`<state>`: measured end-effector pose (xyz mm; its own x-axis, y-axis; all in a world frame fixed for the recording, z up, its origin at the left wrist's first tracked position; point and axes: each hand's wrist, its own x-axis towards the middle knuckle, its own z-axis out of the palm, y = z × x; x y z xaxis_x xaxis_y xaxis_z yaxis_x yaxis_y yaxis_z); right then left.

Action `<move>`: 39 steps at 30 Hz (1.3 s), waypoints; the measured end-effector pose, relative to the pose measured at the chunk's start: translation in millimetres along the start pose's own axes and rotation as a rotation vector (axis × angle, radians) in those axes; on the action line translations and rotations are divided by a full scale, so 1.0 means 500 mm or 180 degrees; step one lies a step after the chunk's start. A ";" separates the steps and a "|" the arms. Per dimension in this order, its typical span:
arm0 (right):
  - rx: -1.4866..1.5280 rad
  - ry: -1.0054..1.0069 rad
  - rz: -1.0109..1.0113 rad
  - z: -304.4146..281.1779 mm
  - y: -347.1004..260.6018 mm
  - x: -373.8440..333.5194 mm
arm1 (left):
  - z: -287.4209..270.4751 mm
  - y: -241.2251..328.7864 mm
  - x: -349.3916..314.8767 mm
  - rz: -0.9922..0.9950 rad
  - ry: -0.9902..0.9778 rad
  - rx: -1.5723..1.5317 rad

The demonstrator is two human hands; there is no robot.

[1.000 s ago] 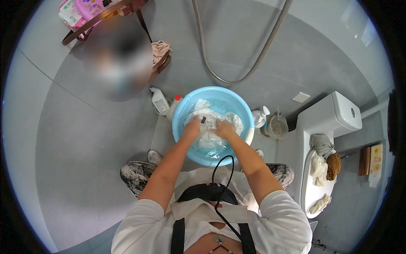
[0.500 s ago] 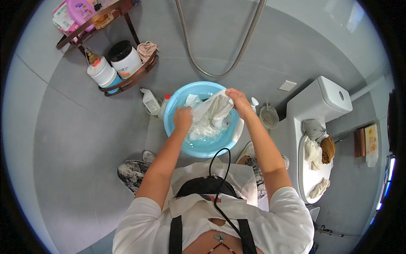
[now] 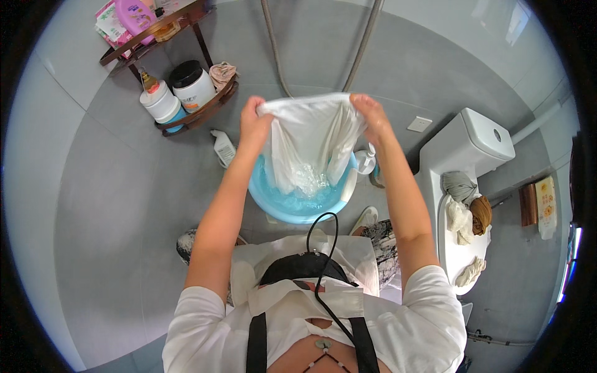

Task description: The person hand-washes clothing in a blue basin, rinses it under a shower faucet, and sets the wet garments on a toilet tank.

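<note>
Light-blue basin (image 3: 292, 217) nearest, water (image 3: 280, 200) in it, lower folds of the white garment (image 3: 306, 124) hanging into that. Upper part's lifted clear, so I'd call it partly out; wet bottom end remains. Left hand (image 3: 254, 123) and right hand (image 3: 372, 118) well apart, each grip closed on a top corner, edge stretched between. Flexible hose (image 3: 364, 48) beyond.

Dark lettering marks the white round black-lidded plastic tub (image 3: 194, 93) toward half past ten, while fine print on the white plastic bottle (image 3: 222, 146) at ten and the orange-marked pale-yellow panel (image 3: 546, 205) at three stays illegible.
</note>
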<state>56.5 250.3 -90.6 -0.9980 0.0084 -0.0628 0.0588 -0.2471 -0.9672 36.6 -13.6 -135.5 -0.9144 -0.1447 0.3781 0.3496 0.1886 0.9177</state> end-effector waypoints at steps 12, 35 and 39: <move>0.1247 -0.1120 -0.1928 0.194 -0.436 0.021 | 0.000 0.438 0.193 0.1322 -0.0545 -0.3034; -0.4068 -0.0375 -0.0949 -0.051 0.398 0.009 | 0.096 -0.276 -0.167 -0.0824 -0.1846 0.2579; -0.4872 -0.1018 -0.0124 -0.015 0.449 -0.043 | 0.107 -0.231 -0.239 -0.1225 -0.2234 0.2819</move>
<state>91.2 201.8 -308.0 -0.9511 -0.2564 -0.1721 -0.1972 0.9332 -0.3003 94.7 34.1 -293.0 -0.9366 0.1721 -0.3054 0.0178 0.8934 0.4488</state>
